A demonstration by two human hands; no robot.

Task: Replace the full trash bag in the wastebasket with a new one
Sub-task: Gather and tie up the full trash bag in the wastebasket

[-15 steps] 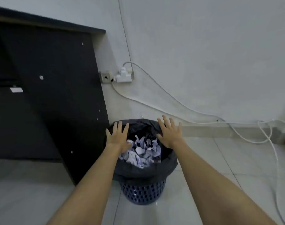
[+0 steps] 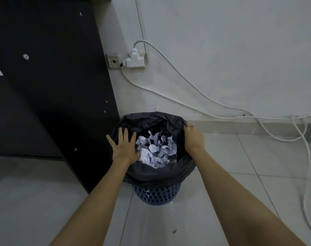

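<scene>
A blue perforated wastebasket (image 2: 156, 193) stands on the tiled floor against the wall. A black trash bag (image 2: 151, 121) lines it, its edge folded over the rim. Crumpled white paper (image 2: 156, 150) fills the bag. My left hand (image 2: 124, 148) lies flat on the bag's left rim with fingers spread. My right hand (image 2: 193, 139) is curled around the bag's right rim, fingers closed on the plastic.
A dark cabinet (image 2: 50, 86) stands close on the basket's left. A wall socket with a white adapter (image 2: 135, 62) sits above, and white cables (image 2: 257, 119) run along the wall and floor at right. A small scrap (image 2: 174, 231) lies on the tiles in front.
Both hands have moved apart from over the paper to the bag's rim. My right hand has closed on the right edge; my left hand stays flat and open.
</scene>
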